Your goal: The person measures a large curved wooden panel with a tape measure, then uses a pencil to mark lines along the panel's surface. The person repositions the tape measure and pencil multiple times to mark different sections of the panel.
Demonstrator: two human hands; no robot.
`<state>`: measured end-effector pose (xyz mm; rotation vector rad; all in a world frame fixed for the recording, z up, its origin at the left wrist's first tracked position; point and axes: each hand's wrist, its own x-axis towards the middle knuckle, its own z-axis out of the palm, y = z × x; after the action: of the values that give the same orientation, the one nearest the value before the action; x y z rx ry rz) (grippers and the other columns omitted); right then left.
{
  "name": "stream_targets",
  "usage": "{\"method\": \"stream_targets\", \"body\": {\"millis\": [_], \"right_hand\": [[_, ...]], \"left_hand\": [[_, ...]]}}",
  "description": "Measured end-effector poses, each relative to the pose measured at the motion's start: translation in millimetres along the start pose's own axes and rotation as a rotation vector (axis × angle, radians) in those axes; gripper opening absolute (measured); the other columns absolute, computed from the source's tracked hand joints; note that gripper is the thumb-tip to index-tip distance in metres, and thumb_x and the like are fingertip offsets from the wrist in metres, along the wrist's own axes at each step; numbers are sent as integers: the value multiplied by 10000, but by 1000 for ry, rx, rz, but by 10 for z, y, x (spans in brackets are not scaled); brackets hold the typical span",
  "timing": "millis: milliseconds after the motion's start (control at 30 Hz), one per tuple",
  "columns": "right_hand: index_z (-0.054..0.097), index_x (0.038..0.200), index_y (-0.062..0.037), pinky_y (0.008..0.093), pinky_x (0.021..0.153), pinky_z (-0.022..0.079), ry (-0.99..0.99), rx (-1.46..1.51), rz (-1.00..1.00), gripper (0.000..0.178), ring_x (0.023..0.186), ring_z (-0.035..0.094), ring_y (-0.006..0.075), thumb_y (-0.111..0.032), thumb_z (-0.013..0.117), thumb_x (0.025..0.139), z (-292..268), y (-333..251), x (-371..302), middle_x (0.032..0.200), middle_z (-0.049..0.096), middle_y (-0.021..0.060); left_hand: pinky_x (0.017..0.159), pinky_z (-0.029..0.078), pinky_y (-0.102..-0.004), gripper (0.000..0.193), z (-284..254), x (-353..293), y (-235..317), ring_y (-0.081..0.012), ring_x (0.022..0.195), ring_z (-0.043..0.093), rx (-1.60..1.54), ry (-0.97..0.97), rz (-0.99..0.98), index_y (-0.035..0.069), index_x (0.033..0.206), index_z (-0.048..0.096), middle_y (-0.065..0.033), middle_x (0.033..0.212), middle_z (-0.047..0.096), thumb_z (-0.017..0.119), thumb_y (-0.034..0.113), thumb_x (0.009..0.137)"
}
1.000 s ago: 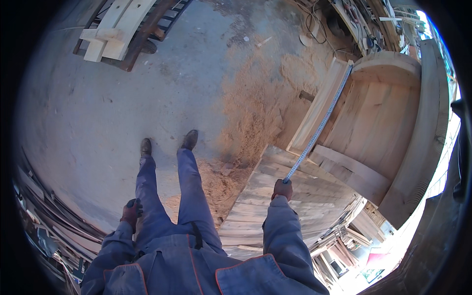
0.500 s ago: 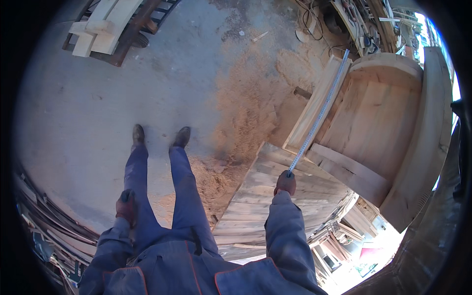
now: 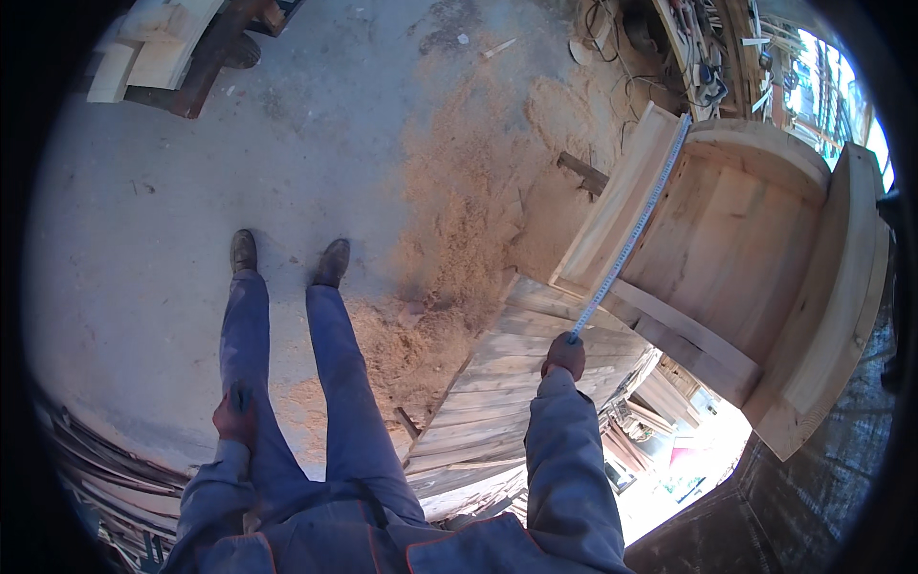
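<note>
My right hand (image 3: 564,356) is closed on the near end of a pale blue measuring tape (image 3: 631,239). The tape stretches away along the left side wall of a large wooden box (image 3: 712,253), which has a curved far end and thick sides. Whether the tape's far tip hooks on the wood is too small to tell. Below that hand lies a slatted plank platform (image 3: 516,373). My left hand (image 3: 235,419) hangs by my left thigh, fingers curled around something dark that I cannot make out.
Sawdust (image 3: 459,220) covers the concrete floor between my feet and the box. A short dark wood piece (image 3: 581,174) lies beside the box's left wall. Stacked pale boards (image 3: 163,43) rest on a metal frame at far left. Cables and tools (image 3: 708,81) crowd the far right.
The view has shifted, so the boards at far left slide toward the edge and the box sits lower. My right hand keeps hold of the tape, still stretched along the box wall.
</note>
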<state>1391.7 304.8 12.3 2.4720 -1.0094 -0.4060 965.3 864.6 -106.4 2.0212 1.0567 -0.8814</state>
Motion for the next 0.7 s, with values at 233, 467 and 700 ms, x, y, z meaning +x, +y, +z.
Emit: {"method": "stream_targets", "body": {"millis": [233,467,700], "right_hand": [[736,1002,-44,547,859,553,18,43,53,484,982,715,442,-431,451,943,115,-59,79,997,743,244],[716,1024,-44,549,878,548,-11,1,58,507,1003,713,437,-469,450,953,174,93,21,1031,741,239],[724,1022,-58,558,861,559,3,-61,42,518,987,713,449,-511,484,945,388,252,200,1009,739,233]], "left_hand": [[894,574,-446,445,53,60,-191,-349,1043,717,-42,77,52,118,1302,655,-147,1190,730,718,270,889],[880,584,-439,433,85,123,-267,-354,1025,725,-97,98,96,85,1278,666,-154,1174,735,715,285,898],[903,581,-440,451,82,104,-317,-360,1037,724,-185,89,88,62,1272,662,-175,1164,735,726,296,892]]}}
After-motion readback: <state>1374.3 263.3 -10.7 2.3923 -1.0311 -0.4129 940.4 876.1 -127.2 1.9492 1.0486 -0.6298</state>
